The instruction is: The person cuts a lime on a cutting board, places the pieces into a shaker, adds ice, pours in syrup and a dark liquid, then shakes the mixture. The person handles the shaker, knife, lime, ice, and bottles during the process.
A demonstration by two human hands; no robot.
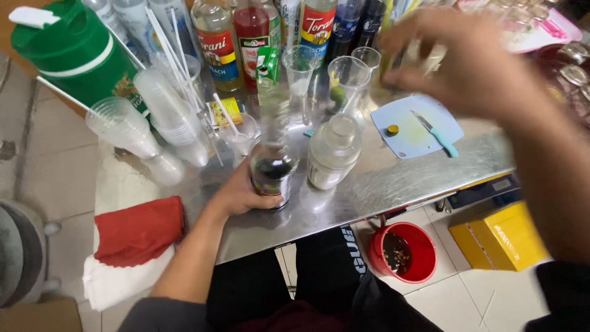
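My left hand (238, 193) grips the base of a tall dark glass bottle (271, 161) that stands on the steel counter (393, 178). The bottle's neck is blurred. A clear shaker (332, 150) stands just right of it, touching nothing I hold. My right hand (467, 64) is raised above the back right of the counter, fingers curled, blurred; something pale shows between the fingers but I cannot tell what. Below it lies a pale blue cutting board (405, 132) with a teal-handled knife (437, 136) and a small lime piece (392, 130).
Syrup bottles (218, 46) line the back. Stacks of clear plastic cups (132, 132) with white straws (178, 58) and a green jug (74, 52) fill the left. A red cloth (140, 230) lies at the counter's left end. A red bucket (402, 251) and yellow box (498, 237) sit on the floor.
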